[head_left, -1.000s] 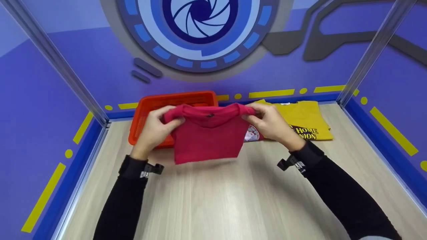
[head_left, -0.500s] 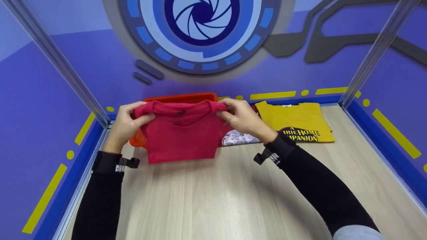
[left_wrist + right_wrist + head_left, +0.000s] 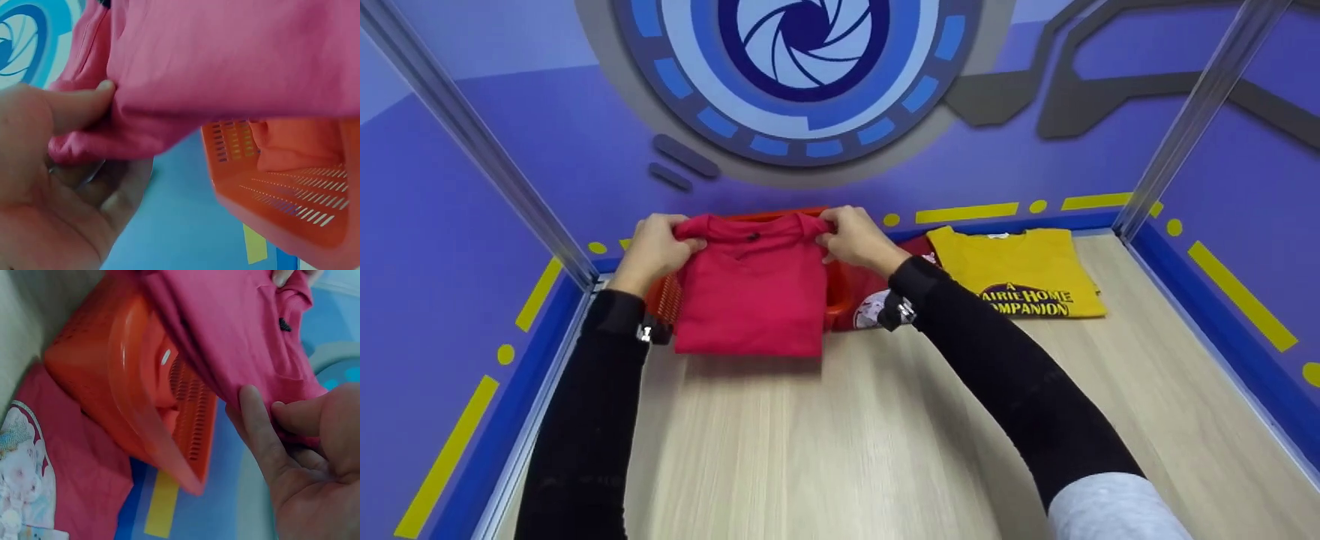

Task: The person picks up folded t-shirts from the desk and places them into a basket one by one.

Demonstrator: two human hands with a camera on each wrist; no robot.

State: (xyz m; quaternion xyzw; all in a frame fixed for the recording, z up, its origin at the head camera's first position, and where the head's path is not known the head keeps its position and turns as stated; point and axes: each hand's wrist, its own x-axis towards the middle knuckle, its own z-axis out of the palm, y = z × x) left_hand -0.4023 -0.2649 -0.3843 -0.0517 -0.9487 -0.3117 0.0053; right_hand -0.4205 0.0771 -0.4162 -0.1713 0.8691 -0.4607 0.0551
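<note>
A folded red T-shirt (image 3: 750, 300) hangs between both hands, collar up, in front of and over an orange plastic basket (image 3: 93, 360). At its left shoulder my left hand (image 3: 655, 251) pinches the cloth between thumb and fingers. The opposite shoulder is pinched by my right hand (image 3: 856, 238). In the left wrist view, the thumb (image 3: 84, 107) lies on the fabric. Through the basket's opening, an orange-red cloth (image 3: 301, 143) shows inside. The shirt hides most of the basket in the head view.
Right of the basket lies a folded dark red shirt with a printed picture (image 3: 73, 461). Beside it, a folded yellow T-shirt (image 3: 1012, 262) with lettering lies against the back wall. Blue panels (image 3: 457, 247) enclose the wooden tabletop (image 3: 840, 442) at the back and sides.
Both hands have carried the red T-shirt leftward, from in front of the basket's right part to over the basket. More of the dark red printed shirt came into view, and the grip stayed the same.
</note>
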